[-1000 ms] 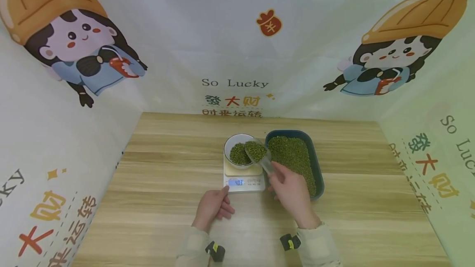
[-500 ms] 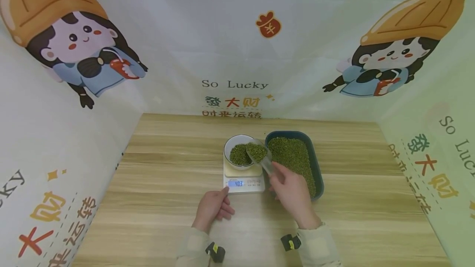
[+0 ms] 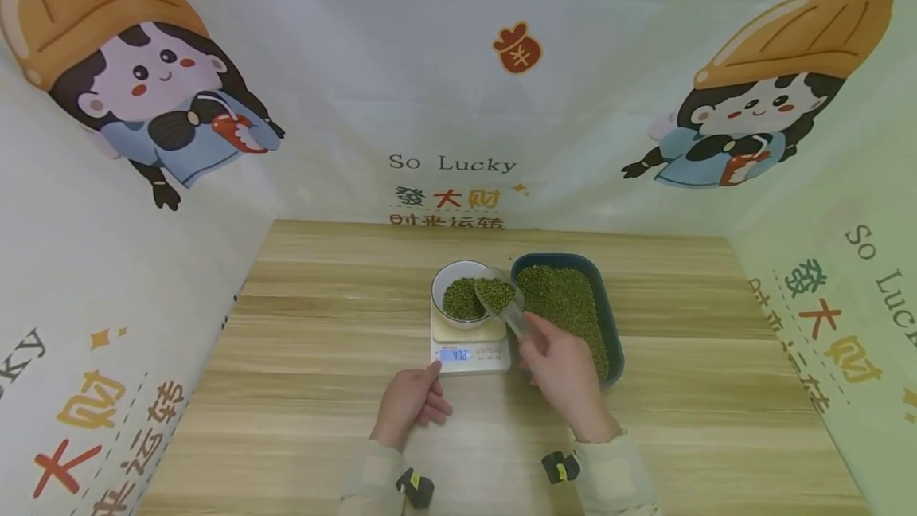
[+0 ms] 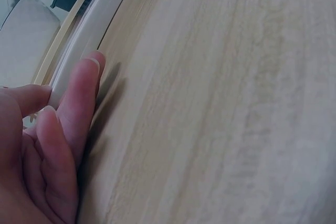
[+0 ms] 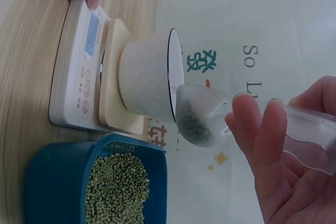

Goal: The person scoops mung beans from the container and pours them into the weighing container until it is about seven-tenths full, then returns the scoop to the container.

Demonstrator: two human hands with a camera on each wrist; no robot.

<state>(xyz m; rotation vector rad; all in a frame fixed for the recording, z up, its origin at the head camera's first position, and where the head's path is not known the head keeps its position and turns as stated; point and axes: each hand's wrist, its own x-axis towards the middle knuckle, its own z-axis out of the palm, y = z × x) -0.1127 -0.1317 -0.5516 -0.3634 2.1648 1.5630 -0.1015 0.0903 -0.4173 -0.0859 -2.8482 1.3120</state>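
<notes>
My right hand [image 3: 562, 365] grips the handle of a clear plastic scoop [image 5: 197, 116] loaded with green mung beans. The scoop's tip is right at the rim of a white bowl [image 5: 149, 74] with a dark edge. Mung beans [image 3: 462, 299] lie in the bowl, which stands on a white kitchen scale [image 3: 494, 363]. The lit display [image 3: 454, 355] shows a number starting with 47. My left hand [image 3: 410, 400] holds the scale's front left corner, thumb on top and index finger along the front side [image 4: 79, 85].
A dark blue tub [image 3: 614, 341] filled with mung beans stands right of the scale, partly behind my right hand. The wood-grain table [image 3: 315, 357] meets printed cloth walls [image 3: 344, 102] at the back and both sides.
The scale's display has gone from 40.3 to about 47. Both hands and the scoop stay nearly in place.
</notes>
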